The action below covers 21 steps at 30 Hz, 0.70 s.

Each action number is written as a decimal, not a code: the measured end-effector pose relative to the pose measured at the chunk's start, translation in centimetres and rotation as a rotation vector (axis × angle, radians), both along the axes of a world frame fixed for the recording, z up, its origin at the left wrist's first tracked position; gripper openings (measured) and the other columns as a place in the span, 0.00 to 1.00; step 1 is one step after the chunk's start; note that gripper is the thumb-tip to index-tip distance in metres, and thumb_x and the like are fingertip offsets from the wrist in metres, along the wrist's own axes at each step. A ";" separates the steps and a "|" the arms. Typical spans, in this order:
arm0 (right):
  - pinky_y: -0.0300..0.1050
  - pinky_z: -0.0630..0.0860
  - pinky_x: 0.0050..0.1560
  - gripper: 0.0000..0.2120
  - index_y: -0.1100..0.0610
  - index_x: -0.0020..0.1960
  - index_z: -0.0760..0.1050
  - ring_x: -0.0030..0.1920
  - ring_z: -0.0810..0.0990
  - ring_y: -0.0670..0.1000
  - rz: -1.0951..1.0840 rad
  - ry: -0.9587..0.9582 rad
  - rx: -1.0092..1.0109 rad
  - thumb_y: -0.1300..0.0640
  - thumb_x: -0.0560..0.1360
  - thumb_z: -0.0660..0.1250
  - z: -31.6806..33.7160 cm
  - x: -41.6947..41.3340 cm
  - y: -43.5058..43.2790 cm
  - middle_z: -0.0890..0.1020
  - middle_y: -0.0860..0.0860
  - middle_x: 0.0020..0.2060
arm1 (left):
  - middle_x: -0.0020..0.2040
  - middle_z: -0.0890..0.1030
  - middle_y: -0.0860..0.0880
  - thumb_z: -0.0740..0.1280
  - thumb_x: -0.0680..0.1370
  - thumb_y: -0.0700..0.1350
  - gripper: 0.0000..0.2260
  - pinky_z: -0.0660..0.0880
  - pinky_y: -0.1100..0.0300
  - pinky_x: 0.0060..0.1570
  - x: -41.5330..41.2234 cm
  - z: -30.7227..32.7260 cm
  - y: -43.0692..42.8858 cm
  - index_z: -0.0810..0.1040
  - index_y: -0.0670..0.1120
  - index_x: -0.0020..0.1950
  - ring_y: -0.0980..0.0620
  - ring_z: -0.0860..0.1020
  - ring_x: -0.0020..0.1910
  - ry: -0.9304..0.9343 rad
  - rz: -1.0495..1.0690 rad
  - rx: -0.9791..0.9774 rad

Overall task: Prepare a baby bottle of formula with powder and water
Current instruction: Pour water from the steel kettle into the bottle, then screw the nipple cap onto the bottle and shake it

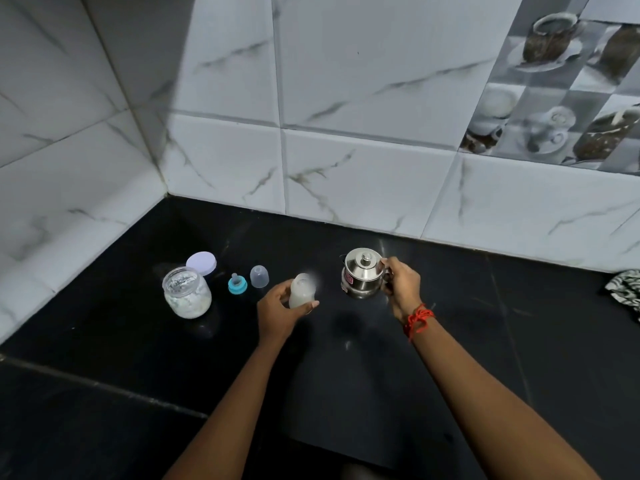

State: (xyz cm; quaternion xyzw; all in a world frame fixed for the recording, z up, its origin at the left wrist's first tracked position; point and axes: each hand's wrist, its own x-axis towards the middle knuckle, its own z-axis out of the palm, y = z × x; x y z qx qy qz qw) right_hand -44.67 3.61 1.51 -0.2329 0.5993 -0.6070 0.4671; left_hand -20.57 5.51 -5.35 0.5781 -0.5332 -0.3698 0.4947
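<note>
My left hand (pixel 277 311) grips an open baby bottle (pixel 302 291) holding a whitish content, slightly tilted above the black counter (pixel 346 358). To its right, my right hand (pixel 401 284) holds the handle of a small lidded steel kettle (pixel 362 277), which is just above or on the counter. A glass jar of white powder (pixel 187 293) stands open at the left, with its pale lid (pixel 201 262) lying behind it. Between jar and bottle lie the blue-ringed teat (pixel 237 283) and the clear bottle cap (pixel 259 276).
Marble-patterned tiled walls (pixel 346 161) close off the counter at the back and left, meeting in a corner. A black-and-white patterned cloth (pixel 625 289) lies at the far right edge. A counter seam runs across the near left.
</note>
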 end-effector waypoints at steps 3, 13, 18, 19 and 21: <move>0.37 0.58 0.22 0.07 0.58 0.36 0.78 0.24 0.65 0.48 -0.024 -0.015 0.047 0.61 0.73 0.67 -2.1 0.3 -0.3 0.70 0.51 0.26 | 0.51 0.86 0.55 0.86 0.64 0.44 0.23 0.80 0.67 0.49 1.1 -1.4 -0.1 0.84 0.48 0.56 0.60 0.84 0.50 -0.004 0.051 0.037; 0.39 0.62 0.26 0.07 0.57 0.36 0.79 0.25 0.68 0.47 -0.038 -0.008 0.146 0.61 0.73 0.68 -5.6 0.1 0.2 0.74 0.49 0.27 | 0.52 0.84 0.55 0.85 0.65 0.43 0.22 0.78 0.65 0.51 3.7 -3.4 -1.1 0.83 0.47 0.56 0.62 0.81 0.50 -0.038 0.170 0.111; 0.40 0.63 0.27 0.05 0.57 0.37 0.79 0.27 0.70 0.48 -0.037 -0.017 0.163 0.60 0.73 0.69 -6.2 0.1 -0.2 0.75 0.51 0.30 | 0.51 0.81 0.58 0.84 0.66 0.41 0.23 0.73 0.71 0.48 3.5 -3.3 -1.1 0.82 0.48 0.57 0.67 0.78 0.49 -0.046 0.146 0.115; 0.41 0.63 0.27 0.05 0.57 0.38 0.78 0.27 0.70 0.49 -0.031 -0.015 0.170 0.59 0.73 0.69 -6.5 0.2 -0.3 0.76 0.51 0.30 | 0.51 0.80 0.60 0.84 0.66 0.41 0.23 0.72 0.71 0.48 3.5 -3.4 -1.1 0.81 0.49 0.57 0.69 0.77 0.48 -0.048 0.142 0.109; 0.41 0.63 0.26 0.05 0.57 0.37 0.78 0.27 0.70 0.49 -0.028 -0.010 0.172 0.59 0.72 0.69 -7.1 0.2 -0.4 0.75 0.52 0.30 | 0.51 0.80 0.59 0.84 0.66 0.40 0.23 0.72 0.72 0.48 3.5 -3.7 -1.1 0.82 0.48 0.59 0.71 0.76 0.48 -0.052 0.148 0.108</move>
